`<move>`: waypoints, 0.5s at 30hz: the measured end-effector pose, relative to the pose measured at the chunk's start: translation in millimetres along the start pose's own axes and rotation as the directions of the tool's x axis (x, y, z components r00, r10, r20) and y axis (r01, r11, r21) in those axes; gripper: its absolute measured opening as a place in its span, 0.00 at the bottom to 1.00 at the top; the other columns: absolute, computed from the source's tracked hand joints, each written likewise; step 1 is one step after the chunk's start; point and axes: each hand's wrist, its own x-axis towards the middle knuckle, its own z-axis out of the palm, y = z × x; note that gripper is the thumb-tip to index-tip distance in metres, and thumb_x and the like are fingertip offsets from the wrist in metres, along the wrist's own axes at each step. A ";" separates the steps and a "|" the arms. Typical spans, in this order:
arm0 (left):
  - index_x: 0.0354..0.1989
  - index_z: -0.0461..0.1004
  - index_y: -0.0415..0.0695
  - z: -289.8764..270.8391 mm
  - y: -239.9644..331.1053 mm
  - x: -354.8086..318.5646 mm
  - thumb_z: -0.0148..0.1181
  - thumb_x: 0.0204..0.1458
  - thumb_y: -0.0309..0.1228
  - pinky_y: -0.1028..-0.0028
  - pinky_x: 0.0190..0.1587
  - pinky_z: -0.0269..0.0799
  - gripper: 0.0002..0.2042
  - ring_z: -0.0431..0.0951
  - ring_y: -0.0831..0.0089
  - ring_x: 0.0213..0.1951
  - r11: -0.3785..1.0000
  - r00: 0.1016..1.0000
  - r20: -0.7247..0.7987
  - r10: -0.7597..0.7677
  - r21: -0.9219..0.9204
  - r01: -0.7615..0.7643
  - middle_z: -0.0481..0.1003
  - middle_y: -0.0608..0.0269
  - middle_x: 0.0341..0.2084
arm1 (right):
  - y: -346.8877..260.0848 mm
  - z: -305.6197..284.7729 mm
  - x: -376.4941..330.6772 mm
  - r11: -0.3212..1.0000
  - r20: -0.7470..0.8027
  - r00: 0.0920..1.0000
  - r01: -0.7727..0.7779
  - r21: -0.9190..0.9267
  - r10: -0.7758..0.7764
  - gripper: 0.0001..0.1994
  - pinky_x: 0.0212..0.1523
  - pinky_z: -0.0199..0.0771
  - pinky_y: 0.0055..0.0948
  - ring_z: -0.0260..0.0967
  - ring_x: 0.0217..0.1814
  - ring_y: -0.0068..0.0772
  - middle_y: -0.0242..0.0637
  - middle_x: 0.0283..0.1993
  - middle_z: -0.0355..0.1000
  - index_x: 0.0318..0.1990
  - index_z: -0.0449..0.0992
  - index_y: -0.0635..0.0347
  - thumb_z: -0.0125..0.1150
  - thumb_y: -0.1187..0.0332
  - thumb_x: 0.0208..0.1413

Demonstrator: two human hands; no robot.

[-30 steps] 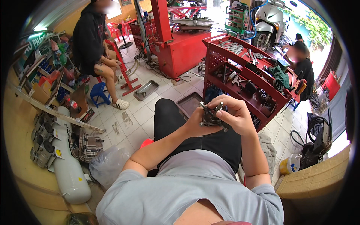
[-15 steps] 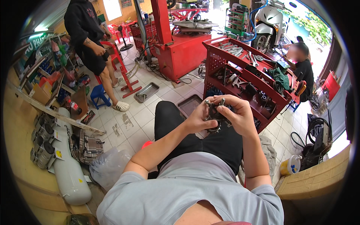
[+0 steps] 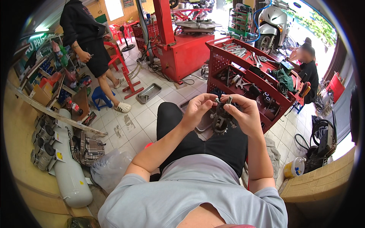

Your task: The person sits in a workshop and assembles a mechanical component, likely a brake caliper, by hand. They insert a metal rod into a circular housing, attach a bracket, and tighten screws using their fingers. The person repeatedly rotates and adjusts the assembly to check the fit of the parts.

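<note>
Above my lap, my right hand (image 3: 244,113) grips a dark metal part with a toothed lower rim (image 3: 219,123), thumb across its upper side. A short silver stud (image 3: 229,100) sticks up from the part beside that thumb. My left hand (image 3: 198,110) is at the part's upper left, thumb and forefinger pinched together by a small silver bolt end (image 3: 217,100). The fingers partly cover the part, so its exact kind is unclear.
A red tool cart (image 3: 243,62) with wrenches and loose parts stands just beyond my right hand. Metal trays (image 3: 149,94) lie on the tiled floor. One person (image 3: 89,41) stands at the left by a blue stool (image 3: 100,96); another (image 3: 307,70) sits behind the cart.
My left thumb and fingers have shifted up to the part's top, uncovering its toothed lower section. The right hand still grips it. The standing person has straightened and moved slightly left.
</note>
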 end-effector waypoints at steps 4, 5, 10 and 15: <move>0.53 0.70 0.36 -2.0 -0.4 0.1 0.52 0.58 0.56 0.73 0.53 0.65 0.31 0.73 0.75 0.48 1.000 1.000 0.001 -0.028 -0.001 0.028 0.74 0.59 0.48 | 0.9 -0.2 0.3 1.000 -0.007 1.000 -0.006 0.005 0.006 0.09 0.49 0.71 0.25 0.73 0.44 0.24 0.37 0.40 0.78 0.41 0.79 0.69 0.64 0.74 0.54; 0.53 0.70 0.36 -2.1 -0.5 0.4 0.52 0.58 0.56 0.72 0.53 0.65 0.31 0.73 0.75 0.49 1.000 1.000 -0.001 -0.027 -0.003 0.027 0.74 0.59 0.48 | 0.6 0.1 0.5 1.000 -0.007 1.000 -0.008 0.012 0.008 0.09 0.49 0.71 0.25 0.73 0.44 0.24 0.37 0.40 0.78 0.41 0.79 0.69 0.64 0.74 0.54; 0.54 0.70 0.36 -2.8 1.8 1.4 0.50 0.58 0.58 0.71 0.54 0.64 0.33 0.72 0.75 0.50 0.999 0.999 0.037 -0.037 -0.016 0.038 0.74 0.60 0.48 | 1.8 0.8 0.6 0.999 0.002 1.000 -0.002 0.035 0.002 0.09 0.50 0.70 0.25 0.72 0.45 0.24 0.37 0.40 0.78 0.41 0.79 0.69 0.64 0.74 0.54; 0.43 0.73 0.37 -7.9 -5.8 0.3 0.44 0.63 0.54 0.71 0.53 0.64 0.27 0.72 0.73 0.49 0.999 0.998 -0.050 0.039 -0.036 -0.041 0.74 0.57 0.45 | 1.4 1.0 -0.2 0.999 0.012 1.000 -0.022 0.044 0.021 0.09 0.51 0.70 0.26 0.73 0.47 0.26 0.37 0.41 0.78 0.40 0.79 0.69 0.65 0.73 0.54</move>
